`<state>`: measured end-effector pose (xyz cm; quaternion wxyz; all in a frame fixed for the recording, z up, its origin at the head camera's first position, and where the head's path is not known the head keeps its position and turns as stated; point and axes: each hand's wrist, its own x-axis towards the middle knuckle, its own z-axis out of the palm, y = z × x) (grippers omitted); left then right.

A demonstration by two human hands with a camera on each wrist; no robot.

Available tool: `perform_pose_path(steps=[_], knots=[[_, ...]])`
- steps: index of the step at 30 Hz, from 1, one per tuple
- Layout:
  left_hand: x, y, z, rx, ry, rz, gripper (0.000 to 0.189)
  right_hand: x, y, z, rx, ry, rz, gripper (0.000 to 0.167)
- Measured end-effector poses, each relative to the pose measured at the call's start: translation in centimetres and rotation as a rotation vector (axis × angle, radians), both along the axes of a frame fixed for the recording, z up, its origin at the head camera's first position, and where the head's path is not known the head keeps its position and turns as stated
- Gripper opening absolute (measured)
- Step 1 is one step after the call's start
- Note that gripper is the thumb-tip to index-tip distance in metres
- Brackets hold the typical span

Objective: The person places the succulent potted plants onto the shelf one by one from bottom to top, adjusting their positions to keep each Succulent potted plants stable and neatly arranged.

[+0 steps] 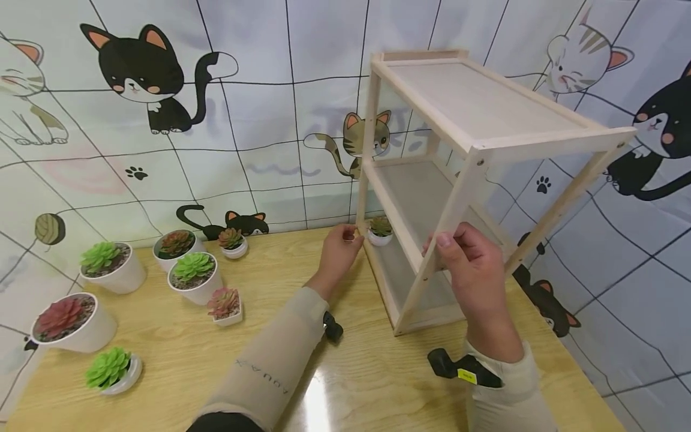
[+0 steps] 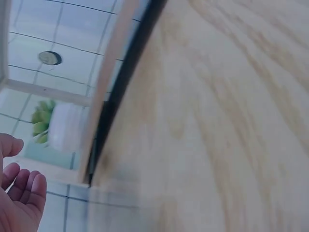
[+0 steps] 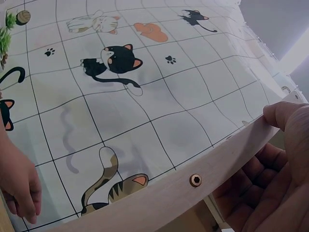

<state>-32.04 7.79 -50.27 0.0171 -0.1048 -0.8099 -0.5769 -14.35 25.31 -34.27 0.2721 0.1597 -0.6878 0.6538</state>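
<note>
A pale wooden three-tier shelf (image 1: 464, 141) stands on the table's right part. My right hand (image 1: 477, 270) pinches its near front post between thumb and fingers; the right wrist view shows this right hand (image 3: 275, 179) at a wooden bar with a bolt. Beside the rear left post is my left hand (image 1: 337, 255), its fingers loosely bent. In the left wrist view, nothing lies between the thumb and fingers of this left hand (image 2: 21, 193). A small succulent in a white pot (image 1: 380, 235) sits on the bottom tier, near the left hand.
On the table's left, several potted succulents stand in white pots, among them a red one (image 1: 72, 321), a green one (image 1: 195, 279) and a small pink one (image 1: 225, 306). A cat-patterned cloth (image 1: 259, 120) hangs behind the wooden table (image 1: 291, 282).
</note>
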Motion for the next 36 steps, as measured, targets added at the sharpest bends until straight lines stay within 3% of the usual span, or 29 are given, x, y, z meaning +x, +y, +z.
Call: perform_pose_path(steps=[5,19,27,36], knots=[[1.4,-2.4,1.2,0.029,0.016,-0.017,0.038,0.1,-0.1,0.0,-0.007,-0.016,-0.016,0.016],[6.6,-9.2,4.1,-0.039,0.131,0.005,0.04,0.3,-0.3,0.2,-0.007,-0.07,-0.034,0.019],[9.9,-12.2,4.7,-0.067,0.164,0.05,0.036,0.3,-0.3,0.2,-0.014,-0.077,-0.042,0.019],[12.7,-15.3,4.0,-0.091,0.23,0.132,0.033,0.2,-0.2,-0.1,-0.023,-0.063,0.01,0.017]])
